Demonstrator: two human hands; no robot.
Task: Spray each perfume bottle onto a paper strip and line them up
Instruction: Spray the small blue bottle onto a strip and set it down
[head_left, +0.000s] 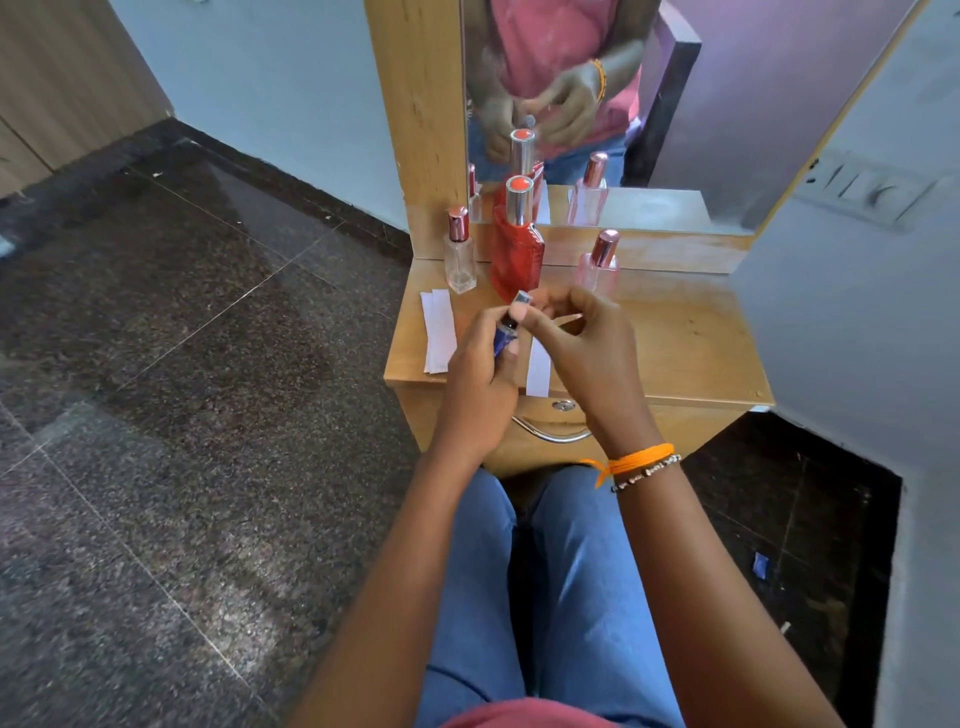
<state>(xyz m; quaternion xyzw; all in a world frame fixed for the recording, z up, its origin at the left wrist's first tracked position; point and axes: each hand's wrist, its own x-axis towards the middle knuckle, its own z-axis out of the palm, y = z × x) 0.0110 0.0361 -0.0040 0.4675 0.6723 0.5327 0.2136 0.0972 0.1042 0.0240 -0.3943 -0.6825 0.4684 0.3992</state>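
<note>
My left hand (475, 371) is closed around a small blue perfume bottle (505, 338), held above the front of the wooden dresser top (675, 338). My right hand (587, 343) pinches the bottle's silver cap (521, 298) at the nozzle end. A tall red bottle (517, 254) with a silver cap stands behind my hands. To its left stands a clear bottle (460, 257), to its right a pink bottle (598, 265), both with rose caps. White paper strips (439, 330) lie at the left; another strip (538, 369) lies under my hands.
A mirror (597, 104) rises behind the bottles and reflects them and my hands. A drawer with a metal handle (550, 434) sits below the top. My knees in blue jeans are close to the drawer. A wall with a switch plate (867, 192) stands at the right.
</note>
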